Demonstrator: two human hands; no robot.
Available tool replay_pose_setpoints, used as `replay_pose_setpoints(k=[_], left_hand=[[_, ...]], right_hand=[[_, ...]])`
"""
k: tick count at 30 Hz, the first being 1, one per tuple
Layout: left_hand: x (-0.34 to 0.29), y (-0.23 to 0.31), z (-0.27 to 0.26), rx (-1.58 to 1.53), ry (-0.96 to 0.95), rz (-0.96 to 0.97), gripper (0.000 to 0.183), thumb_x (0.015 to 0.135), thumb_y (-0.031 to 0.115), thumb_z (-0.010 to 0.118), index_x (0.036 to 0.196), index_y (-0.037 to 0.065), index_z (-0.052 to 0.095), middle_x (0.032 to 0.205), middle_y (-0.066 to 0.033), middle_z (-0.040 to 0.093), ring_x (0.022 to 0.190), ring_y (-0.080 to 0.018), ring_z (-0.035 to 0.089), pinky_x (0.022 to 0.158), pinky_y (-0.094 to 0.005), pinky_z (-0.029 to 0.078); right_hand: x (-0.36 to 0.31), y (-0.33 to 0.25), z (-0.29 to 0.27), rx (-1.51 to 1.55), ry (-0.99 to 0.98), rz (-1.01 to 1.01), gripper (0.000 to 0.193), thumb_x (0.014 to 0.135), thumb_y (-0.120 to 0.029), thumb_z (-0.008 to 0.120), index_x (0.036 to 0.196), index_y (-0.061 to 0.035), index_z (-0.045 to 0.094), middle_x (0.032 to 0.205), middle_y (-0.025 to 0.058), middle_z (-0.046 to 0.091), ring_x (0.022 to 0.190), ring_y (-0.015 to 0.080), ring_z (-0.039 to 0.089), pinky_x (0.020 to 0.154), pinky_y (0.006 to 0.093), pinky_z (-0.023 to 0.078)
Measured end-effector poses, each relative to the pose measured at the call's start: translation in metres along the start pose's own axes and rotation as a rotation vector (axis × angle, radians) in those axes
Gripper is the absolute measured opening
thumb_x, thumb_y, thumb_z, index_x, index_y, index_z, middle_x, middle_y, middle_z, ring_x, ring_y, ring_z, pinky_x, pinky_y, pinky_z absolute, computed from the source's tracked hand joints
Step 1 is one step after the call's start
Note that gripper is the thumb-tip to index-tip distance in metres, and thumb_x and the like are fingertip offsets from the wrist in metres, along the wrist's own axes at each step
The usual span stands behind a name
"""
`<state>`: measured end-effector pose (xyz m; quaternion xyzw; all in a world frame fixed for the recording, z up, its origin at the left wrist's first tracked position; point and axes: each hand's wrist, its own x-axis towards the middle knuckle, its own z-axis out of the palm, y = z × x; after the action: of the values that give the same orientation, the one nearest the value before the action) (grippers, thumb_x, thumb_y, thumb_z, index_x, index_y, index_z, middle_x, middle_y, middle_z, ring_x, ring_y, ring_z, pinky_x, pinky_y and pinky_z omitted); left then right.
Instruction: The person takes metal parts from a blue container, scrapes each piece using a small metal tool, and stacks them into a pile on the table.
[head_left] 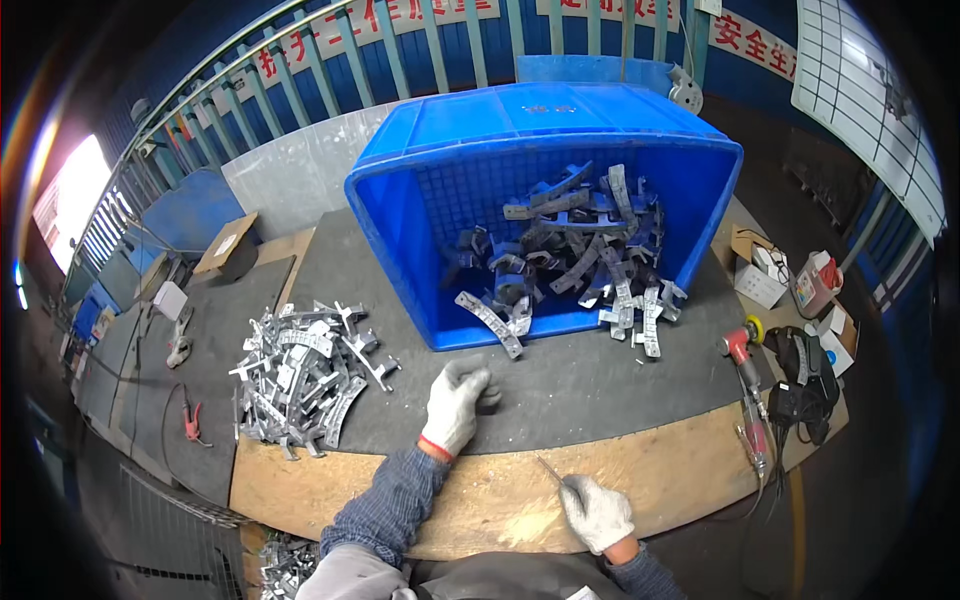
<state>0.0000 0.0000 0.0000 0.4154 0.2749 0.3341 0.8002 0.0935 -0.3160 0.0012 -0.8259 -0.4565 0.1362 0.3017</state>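
Fingers of your white-gloved left hand (455,408) are loosely bent and part open, with nothing visible in their hold, near the middle of the dark grey worktop (580,415). Your white-gloved right hand (597,515), by the worktop's near edge, is closed around a thin dark rod (548,468), whose free end slants forward and to your left over the wooden strip (470,500) there. A curved grey metal bracket with a slotted face (490,323) lies ahead of your left fingertips and slightly to their right, apart from them; your left hand is the nearer one. Its long axis slants from far left to near right, the near end seeming to reach over the lower rim of the big blue plastic bin (600,110), whose mouth faces you. Behind it lies a jumbled heap of similar brackets (575,240). Toward the worktop's left edge sits a loose pile of silvery metal brackets (295,375); near its right edge, a red-bodied power tool (740,347).
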Motion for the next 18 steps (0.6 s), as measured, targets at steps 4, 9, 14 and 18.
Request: replay_pose_setpoints(k=[4, 9, 14, 18], left_hand=[[-0.003, 0.018, 0.021, 0.375, 0.129, 0.024, 0.061, 0.105, 0.017, 0.074, 0.155, -0.004, 0.047, 0.113, -0.0112, 0.069, 0.086, -0.0172, 0.069, 0.073, -0.0338, 0.063], [0.058, 0.028, 0.028, 0.397, 0.096, -0.06, 0.064, 0.101, 0.036, 0.081, 0.145, -0.002, 0.056, 0.112, -0.0084, 0.068, 0.085, -0.0149, 0.068, 0.072, -0.033, 0.062], [0.104, 0.003, 0.041, 0.465, 0.222, 0.08, 0.028, 0.093, 0.024, 0.082, 0.086, 0.0, 0.069, 0.075, -0.0095, 0.066, 0.062, -0.0201, 0.064, 0.05, -0.0375, 0.05], [0.128, -0.04, 0.04, 0.383, 0.541, 0.201, 0.037, 0.086, 0.013, 0.087, 0.107, -0.004, 0.062, 0.089, -0.0117, 0.067, 0.067, -0.0216, 0.066, 0.051, -0.0384, 0.053]], right_hand=[[0.009, 0.012, -0.014, -0.029, 0.008, -0.029, 0.028, 0.107, -0.039, 0.067, 0.12, -0.0152, 0.073, 0.096, 0.0159, 0.081, 0.083, 0.0406, 0.078, 0.073, 0.0526, 0.062], [-0.001, -0.001, -0.009, -0.036, 0.039, 0.002, 0.03, 0.107, -0.041, 0.065, 0.121, -0.0158, 0.075, 0.093, 0.0162, 0.081, 0.081, 0.0405, 0.078, 0.073, 0.0529, 0.062], [0.003, 0.007, -0.004, -0.06, -0.018, 0.058, 0.035, 0.11, -0.047, 0.059, 0.126, -0.0204, 0.074, 0.089, 0.0177, 0.08, 0.08, 0.042, 0.078, 0.073, 0.0555, 0.062], [0.003, 0.006, -0.004, -0.027, -0.065, 0.054, 0.036, 0.112, -0.047, 0.055, 0.131, -0.0204, 0.07, 0.099, 0.0176, 0.08, 0.084, 0.0426, 0.078, 0.074, 0.0562, 0.062]])
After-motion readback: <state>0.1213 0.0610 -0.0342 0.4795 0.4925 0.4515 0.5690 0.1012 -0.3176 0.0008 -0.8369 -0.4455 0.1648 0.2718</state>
